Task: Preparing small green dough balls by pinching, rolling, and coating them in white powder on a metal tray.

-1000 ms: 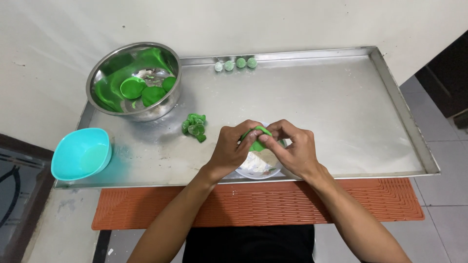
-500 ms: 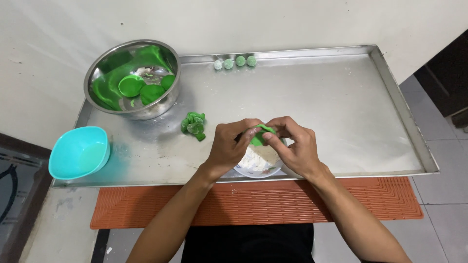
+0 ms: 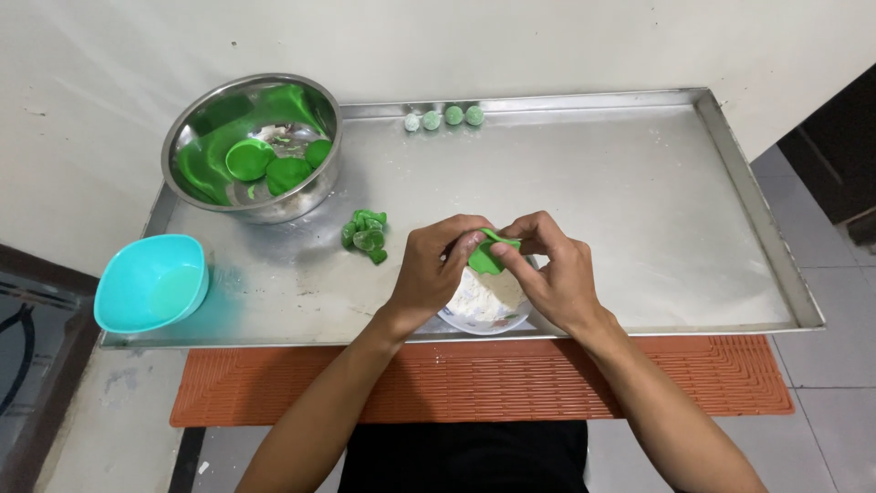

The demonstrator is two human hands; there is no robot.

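Note:
Both my hands meet over the front middle of a large steel tray [image 3: 639, 183]. My left hand [image 3: 432, 269] and my right hand [image 3: 552, 274] pinch a small piece of green dough [image 3: 488, 256] between their fingertips. Directly beneath them sits a small plate of white filling [image 3: 482, 301], partly hidden by my hands. A small heap of green scraps [image 3: 365, 234] lies just left of my left hand.
A steel bowl [image 3: 251, 146] with green dough discs stands at the tray's back left. Three small green balls [image 3: 444, 117] line the tray's far rim. A turquoise bowl [image 3: 151, 283] sits at the front left corner. An orange ribbed mat [image 3: 474, 383] lies under the tray's near edge.
My hands have stayed in place over the plate, with the fingers working the green dough; its shape between the fingertips has shifted slightly.

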